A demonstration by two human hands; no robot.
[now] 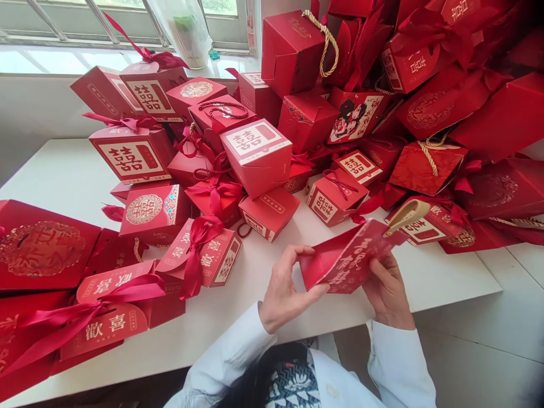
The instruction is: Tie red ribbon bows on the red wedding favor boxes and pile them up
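A red gift box point(352, 258) with light lettering and a cream ribbon handle is held over the front edge of the white table. Its open side, with the plain red inside showing, faces left. My left hand point(289, 289) grips its left end, thumb along the lower edge and fingers at the upper rim. On the right, my right hand point(389, 286) holds the lettered panel near the handle, its fingers partly hidden behind the box. Just beyond the box sits a small red box point(335, 195) with a cord bow.
Many red boxes with ribbons and rope handles are heaped at the back right. More boxes, one tied with a wide ribbon point(198, 255), spread over the left of the white table point(255, 272). A plastic bag point(187, 34) stands on the windowsill.
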